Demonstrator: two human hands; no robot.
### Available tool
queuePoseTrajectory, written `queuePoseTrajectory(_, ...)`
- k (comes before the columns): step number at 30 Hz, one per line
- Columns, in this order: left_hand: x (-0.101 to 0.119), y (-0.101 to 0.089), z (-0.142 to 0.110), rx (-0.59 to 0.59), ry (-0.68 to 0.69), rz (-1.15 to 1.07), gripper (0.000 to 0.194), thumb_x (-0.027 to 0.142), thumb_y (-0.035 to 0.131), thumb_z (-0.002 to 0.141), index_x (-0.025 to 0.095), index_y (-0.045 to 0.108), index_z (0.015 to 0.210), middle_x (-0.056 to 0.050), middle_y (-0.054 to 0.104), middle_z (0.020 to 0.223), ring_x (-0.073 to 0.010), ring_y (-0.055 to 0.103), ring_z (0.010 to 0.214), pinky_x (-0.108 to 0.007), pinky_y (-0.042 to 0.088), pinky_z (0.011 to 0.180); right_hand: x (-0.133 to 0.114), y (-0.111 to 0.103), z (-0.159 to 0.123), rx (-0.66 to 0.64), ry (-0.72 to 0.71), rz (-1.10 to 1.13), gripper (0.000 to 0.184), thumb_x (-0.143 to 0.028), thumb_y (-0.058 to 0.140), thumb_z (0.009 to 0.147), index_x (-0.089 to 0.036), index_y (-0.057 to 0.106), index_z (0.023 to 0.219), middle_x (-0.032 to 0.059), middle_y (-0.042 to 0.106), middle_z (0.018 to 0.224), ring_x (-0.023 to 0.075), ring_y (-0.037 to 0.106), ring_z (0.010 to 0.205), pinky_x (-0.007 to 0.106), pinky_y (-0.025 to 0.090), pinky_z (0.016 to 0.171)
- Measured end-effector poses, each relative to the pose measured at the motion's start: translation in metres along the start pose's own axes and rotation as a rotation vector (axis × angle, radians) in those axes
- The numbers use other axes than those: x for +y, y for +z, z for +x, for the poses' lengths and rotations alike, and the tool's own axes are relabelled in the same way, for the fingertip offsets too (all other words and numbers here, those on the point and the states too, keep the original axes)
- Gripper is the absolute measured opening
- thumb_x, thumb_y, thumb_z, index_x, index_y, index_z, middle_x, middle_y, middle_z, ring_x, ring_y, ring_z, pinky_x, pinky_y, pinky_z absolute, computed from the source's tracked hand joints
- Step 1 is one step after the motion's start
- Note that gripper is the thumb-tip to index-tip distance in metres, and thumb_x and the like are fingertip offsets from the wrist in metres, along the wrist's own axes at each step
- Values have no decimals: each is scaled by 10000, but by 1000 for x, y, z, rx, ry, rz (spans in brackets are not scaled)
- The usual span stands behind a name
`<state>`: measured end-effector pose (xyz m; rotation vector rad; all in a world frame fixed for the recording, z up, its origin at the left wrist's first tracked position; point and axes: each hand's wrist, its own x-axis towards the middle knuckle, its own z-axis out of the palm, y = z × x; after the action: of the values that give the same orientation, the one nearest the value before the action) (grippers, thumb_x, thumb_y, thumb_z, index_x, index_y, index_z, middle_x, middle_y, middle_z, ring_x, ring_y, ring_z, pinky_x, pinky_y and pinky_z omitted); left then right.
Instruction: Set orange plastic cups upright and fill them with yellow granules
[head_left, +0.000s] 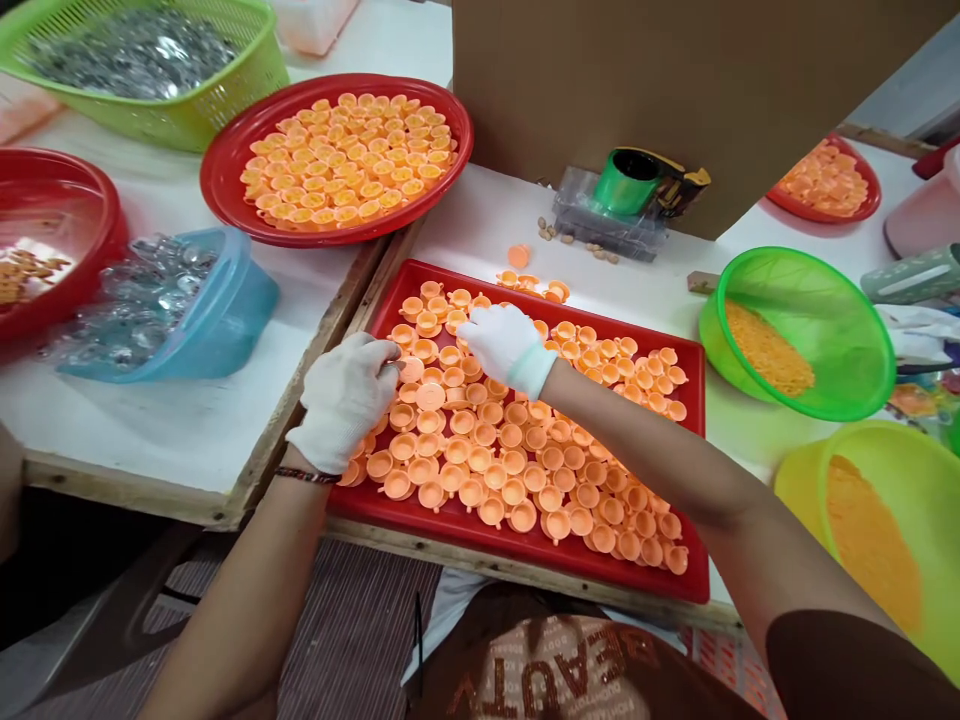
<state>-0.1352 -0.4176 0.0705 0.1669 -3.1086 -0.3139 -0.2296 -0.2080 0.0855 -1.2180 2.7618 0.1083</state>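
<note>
Many small orange toy cups [514,462] with little handles cover a red rectangular tray [694,560], most with their hollows facing up. At the tray's left side is my left hand [349,400], in a white glove, fingers curled into a pinch beside a pale orange disc-like piece [410,370]. Whatever lies between those fingertips is hidden. Over the tray's upper middle, my right hand [499,345], gloved too, is closed with its fingertips down among the cups. The glove covers anything it grips.
Orange-filled cups fill a round red tray [217,190] at the back left. Clear pieces lie in a blue basket [247,310] and a green basket [262,70]. Green [840,350] and yellow [802,470] bowls with orange grains stand right. A brown board [600,80] rises behind a green tape roll [622,185].
</note>
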Motion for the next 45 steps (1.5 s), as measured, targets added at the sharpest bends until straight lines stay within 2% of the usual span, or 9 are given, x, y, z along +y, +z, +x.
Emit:
queuePoseTrajectory(8,2,6,-2,-99,86,119,307,316,508,964,169,704,1148,-121,663,1106,-284,676,990,-383,487,810,-7,7,11,2,-63,31,289,-158,467,1056,-148,744,1137,131,696,1139,258,622,992,370,348,725)
queuePoseTrajectory(14,4,0,1,-161,125,170,343,332,476,993,170,684,1213,-132,648,1167,-296,682,1000,-386,487,794,-19,13,29,5,-241,2,339,-172,493,1040,-223,731,1277,131,687,1154,285,612,1005,387,358,755)
queuePoseTrajectory(18,1,-3,9,-182,167,173,304,321,524,969,175,686,1180,-129,658,1158,-297,679,1005,-381,482,803,-21,8,33,-15,-165,-70,313,-95,500,993,-153,783,1115,187,666,1142,333,587,1079,419,364,808)
queuePoseTrajectory(22,-1,-7,17,-180,204,153,263,315,612,908,170,674,1119,-123,660,1131,-289,672,982,-375,482,784,-11,6,24,15,-136,-55,341,-73,497,978,-176,758,1172,168,665,1172,313,587,1061,406,346,787)
queuePoseTrajectory(30,7,8,20,-105,314,88,221,228,501,963,159,705,1015,-130,692,1073,-277,663,974,-410,489,837,7,6,-9,101,-84,18,303,-159,454,1046,-178,740,1145,114,702,1120,244,558,913,378,294,721)
queuePoseTrajectory(34,-1,17,0,-87,371,60,258,258,496,987,201,747,972,-96,743,1127,-279,674,985,-434,500,868,1,16,-24,73,-231,30,340,-67,489,983,-188,727,1194,98,709,1197,245,568,956,373,318,738)
queuePoseTrajectory(38,-14,19,-21,112,299,-3,358,312,418,1037,180,718,1180,-122,700,1354,-294,643,1200,-457,490,1034,-9,30,-24,109,-408,-6,374,-84,492,999,-144,659,1329,138,622,1443,297,544,1200,406,366,839)
queuePoseTrajectory(42,-22,23,-27,109,318,6,379,324,422,1028,179,689,1255,-139,657,1433,-355,521,1400,-562,397,1165,-15,29,-19,91,-341,-5,346,-52,474,990,-120,677,1262,161,665,1335,299,563,1152,417,365,859)
queuePoseTrajectory(45,-24,26,-29,149,276,-46,362,320,432,1026,203,692,1248,-128,648,1444,-322,512,1424,-537,386,1197,-26,23,-15,80,-313,47,323,-104,477,1020,-179,691,1251,124,692,1186,276,587,1028,396,360,797)
